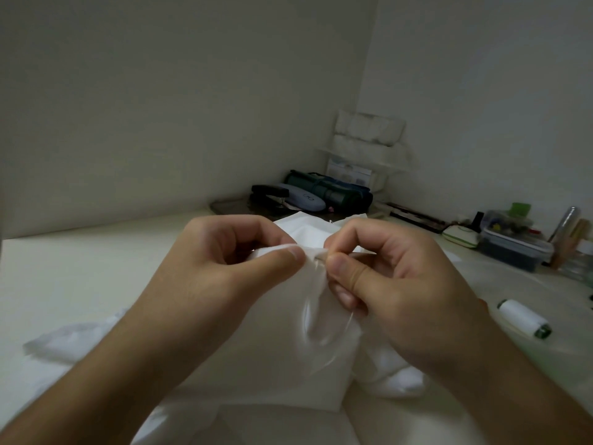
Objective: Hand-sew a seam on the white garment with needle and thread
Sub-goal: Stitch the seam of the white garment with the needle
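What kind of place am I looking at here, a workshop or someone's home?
Probably a home sewing corner rather than a workshop: a pale table set into a bare wall corner, a spool of white thread lying loose, small boxes of sewing notions at the right, and a stapler among desk clutter at the back.

Head view, angled down, close, probably seated

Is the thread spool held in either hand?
No, the spool lies on the table, apart from the right hand, while both that and the left hand pinch the garment.
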### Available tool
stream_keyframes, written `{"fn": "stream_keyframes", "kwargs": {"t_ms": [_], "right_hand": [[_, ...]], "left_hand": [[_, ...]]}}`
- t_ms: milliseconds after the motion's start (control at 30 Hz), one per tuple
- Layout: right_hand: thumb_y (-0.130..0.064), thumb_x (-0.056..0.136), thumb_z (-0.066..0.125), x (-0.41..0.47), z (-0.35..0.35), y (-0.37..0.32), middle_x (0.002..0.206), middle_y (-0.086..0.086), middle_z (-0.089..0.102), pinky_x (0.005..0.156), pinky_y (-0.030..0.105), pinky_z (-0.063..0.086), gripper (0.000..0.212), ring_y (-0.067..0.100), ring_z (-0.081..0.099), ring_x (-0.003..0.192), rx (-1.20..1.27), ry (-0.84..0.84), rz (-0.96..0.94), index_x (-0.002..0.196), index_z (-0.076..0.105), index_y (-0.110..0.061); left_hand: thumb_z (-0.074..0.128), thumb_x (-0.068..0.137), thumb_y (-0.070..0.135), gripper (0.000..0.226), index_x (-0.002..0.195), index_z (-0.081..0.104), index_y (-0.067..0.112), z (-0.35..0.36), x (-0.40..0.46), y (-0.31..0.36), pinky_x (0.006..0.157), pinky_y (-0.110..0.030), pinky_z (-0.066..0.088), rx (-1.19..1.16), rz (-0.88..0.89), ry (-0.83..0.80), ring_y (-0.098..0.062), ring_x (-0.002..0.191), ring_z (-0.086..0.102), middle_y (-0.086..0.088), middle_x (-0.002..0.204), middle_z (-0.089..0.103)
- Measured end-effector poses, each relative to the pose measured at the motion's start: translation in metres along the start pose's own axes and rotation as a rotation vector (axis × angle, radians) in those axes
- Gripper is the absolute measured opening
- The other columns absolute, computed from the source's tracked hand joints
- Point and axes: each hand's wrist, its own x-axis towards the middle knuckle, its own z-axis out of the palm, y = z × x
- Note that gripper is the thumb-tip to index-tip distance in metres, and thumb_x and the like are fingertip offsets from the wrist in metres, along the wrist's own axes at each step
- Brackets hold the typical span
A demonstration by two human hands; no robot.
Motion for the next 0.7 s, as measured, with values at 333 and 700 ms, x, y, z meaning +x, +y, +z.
{"fn": "stream_keyframes", "kwargs": {"t_ms": [333,700], "right_hand": [[-0.012,0.093,0.064,0.0014,-0.0016,0.0000,0.077,0.031,0.051,0.057,0.042,0.035,0.018,0.026,0.043,0.059,0.016,-0.016,-0.033,0.076,0.064,-0.011],[-0.010,0.091,0.065,0.0004,-0.0047,-0.0002,0.083,0.038,0.050,0.055,0.033,0.037,0.014,0.024,0.045,0.059,0.062,-0.055,-0.044,0.077,0.065,-0.008]], "left_hand": [[0.076,0.079,0.038,0.019,0.081,0.080,0.019,0.0005,0.0001,-0.0006,0.061,-0.039,0.042,0.005,0.008,-0.014,-0.020,0.062,0.059,-0.006,0.068,0.070],[0.074,0.082,0.040,0.016,0.080,0.080,0.025,-0.0004,-0.0003,-0.0017,0.060,-0.020,0.048,0.018,0.031,-0.094,-0.007,0.066,0.066,0.003,0.071,0.074]]}}
